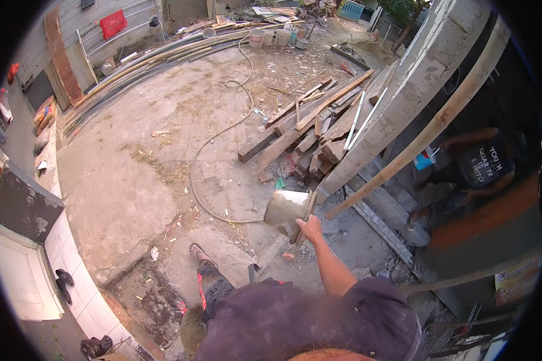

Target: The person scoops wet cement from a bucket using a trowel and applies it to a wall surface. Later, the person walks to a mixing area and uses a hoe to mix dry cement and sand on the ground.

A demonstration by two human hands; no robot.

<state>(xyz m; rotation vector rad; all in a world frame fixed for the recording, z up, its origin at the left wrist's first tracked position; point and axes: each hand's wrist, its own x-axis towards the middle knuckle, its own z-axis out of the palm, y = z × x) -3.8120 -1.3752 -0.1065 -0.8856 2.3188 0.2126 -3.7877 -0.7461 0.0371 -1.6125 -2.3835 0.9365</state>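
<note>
My right hand (310, 229) grips the rim of a grey, cement-stained bucket (285, 210), which is tipped on its side in the air at the end of my outstretched arm. A hose (203, 149) runs over the ground and passes out of sight behind the bucket. My left hand is out of view. Beside my left leg, low in the picture, is a rounded, dull greenish object (192, 331), partly hidden by my dark shirt; what it is I cannot tell. My sandalled foot (201, 252) stands on the concrete.
Timber beams (307, 122) are piled ahead, beside a leaning concrete-like column (411, 90) and a bamboo pole (427, 135). In the shade at right, a person (485, 158) is near a blue-and-white bucket (424, 158). Rubble and a raised slab edge (131, 261) lie nearby.
</note>
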